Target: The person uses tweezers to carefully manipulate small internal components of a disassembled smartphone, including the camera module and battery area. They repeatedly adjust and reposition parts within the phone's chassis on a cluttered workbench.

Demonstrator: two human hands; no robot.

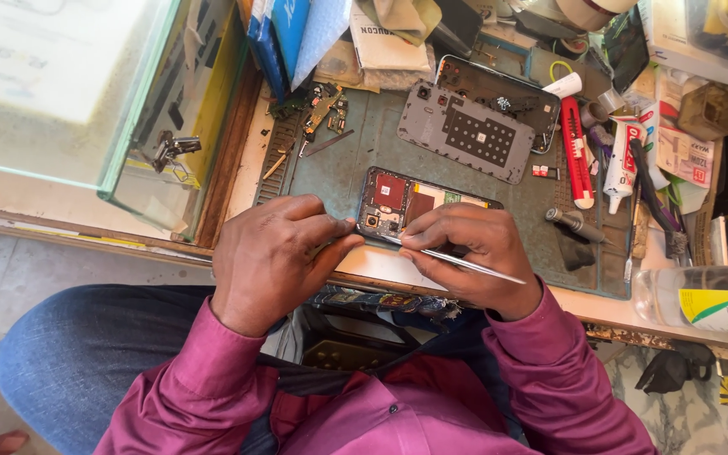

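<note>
The opened phone lies on the green work mat near the front edge of the tabletop, with its back taken off so that the inner boards and a red part show. The left hand rests at the left end of the phone; its fingers are pressed together and the thumb tip touches the phone's corner, holding it steady. The right hand covers the right half of the phone and pinches the metal tweezers between thumb and forefinger, with the thin tips pointing left toward the inner parts near the camera corner. I cannot tell for sure whether the tips hold any small piece, because the fingers hide that place.

The step in hand seems to be fine work inside the phone, picking or seating a small part near its left end. The next move probably calls for a quiet left hand and a very light, exact motion of the tweezer tips.

Behind the phone lie the grey back cover, a red and white tube and a small screwdriver. A clear bottle lies at the right edge.
</note>
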